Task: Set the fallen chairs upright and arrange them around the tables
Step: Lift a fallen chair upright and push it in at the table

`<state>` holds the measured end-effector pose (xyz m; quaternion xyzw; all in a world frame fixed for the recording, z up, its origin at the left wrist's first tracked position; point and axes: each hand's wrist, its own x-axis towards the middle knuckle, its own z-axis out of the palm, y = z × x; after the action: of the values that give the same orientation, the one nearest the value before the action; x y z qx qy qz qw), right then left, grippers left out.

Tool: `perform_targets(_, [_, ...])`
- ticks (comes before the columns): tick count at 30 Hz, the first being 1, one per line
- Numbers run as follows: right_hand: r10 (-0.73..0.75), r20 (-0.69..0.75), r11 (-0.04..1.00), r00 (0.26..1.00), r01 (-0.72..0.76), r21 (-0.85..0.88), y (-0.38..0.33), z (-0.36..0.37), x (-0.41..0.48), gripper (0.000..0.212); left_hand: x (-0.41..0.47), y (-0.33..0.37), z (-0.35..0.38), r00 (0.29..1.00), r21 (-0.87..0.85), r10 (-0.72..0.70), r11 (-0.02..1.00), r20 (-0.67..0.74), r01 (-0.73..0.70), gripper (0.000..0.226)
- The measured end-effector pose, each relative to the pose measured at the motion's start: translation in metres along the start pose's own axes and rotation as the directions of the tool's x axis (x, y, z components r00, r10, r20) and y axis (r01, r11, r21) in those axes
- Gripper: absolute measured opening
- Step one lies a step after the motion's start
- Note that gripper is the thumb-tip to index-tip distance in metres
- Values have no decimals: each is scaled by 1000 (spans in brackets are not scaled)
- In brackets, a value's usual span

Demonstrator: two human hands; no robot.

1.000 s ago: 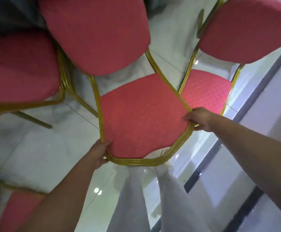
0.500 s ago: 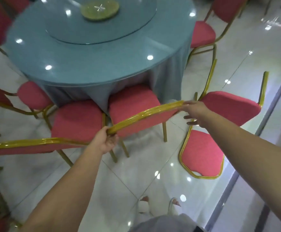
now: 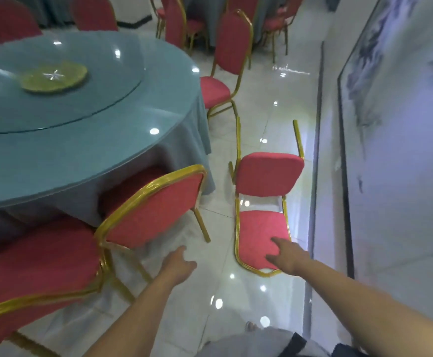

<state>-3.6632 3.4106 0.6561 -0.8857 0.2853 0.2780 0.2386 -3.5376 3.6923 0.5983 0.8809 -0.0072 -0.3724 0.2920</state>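
Observation:
A red chair with a gold frame (image 3: 268, 176) lies on its back on the white floor, right of the round table (image 3: 107, 140); its backrest pad faces up and its legs point away. My right hand (image 3: 286, 257) reaches out over the near end of that backrest with fingers extended; whether it touches is unclear. My left hand (image 3: 180, 264) hangs open over bare floor, holding nothing. An upright red chair (image 3: 156, 210) stands tucked at the table just left of my left hand, and another upright chair (image 3: 40, 264) stands nearer at the lower left.
The table has a teal cloth and a glass turntable (image 3: 55, 81). One more upright chair (image 3: 225, 65) stands behind the fallen one. Several chairs and another table lie further back. A wall with a painted panel (image 3: 395, 150) runs close along the right.
Both hands have let go of the upright chair's backrest, which now stands at the table. My right hand has moved right toward the fallen chair; the view has swung right.

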Motion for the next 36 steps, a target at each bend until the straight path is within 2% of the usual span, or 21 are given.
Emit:
perform_targets(2, [94, -2, 996, 996, -94, -7, 35, 4, -13, 72, 7, 25, 24, 993, 186, 98, 977, 63, -108, 74])
perform_targets(5, [183, -31, 983, 983, -182, 38, 82, 9, -30, 69, 15, 58, 59, 970, 393, 162, 892, 183, -223, 76])
perform_targets(8, [272, -38, 960, 962, -268, 76, 122, 10, -37, 72, 25, 82, 88, 945, 513, 171, 805, 279, -297, 77])
perform_targets(11, [327, -18, 939, 945, -322, 120, 153, 12, -30, 71, 35, 99, 108, 940, 574, 148, 759, 307, -307, 81])
perform_targets(19, [358, 119, 906, 926, -376, 195, 206, 6, 32, 70, 70, 142, 134, 954, 628, 36, 745, 298, -225, 85])
perform_targets(23, [359, 202, 893, 911, -398, 211, 227, 0, 85, 69, 104, 156, 143, 972, 513, -47, 855, 229, -80, 81])
perform_targets(27, [363, 256, 848, 896, -431, 307, 242, -4, 143, 65, 146, 156, 158, 971, 360, -148, 930, 189, 72, 76])
perform_targets(31, [393, 269, 789, 879, -473, 393, 250, 2, 194, 61, 190, 144, 182, 950, 351, -220, 927, 221, 133, 74])
perform_targets(36, [424, 280, 758, 861, -507, 410, 265, 33, 270, 65, 276, 123, 229, 914, 404, -291, 900, 284, 162, 72])
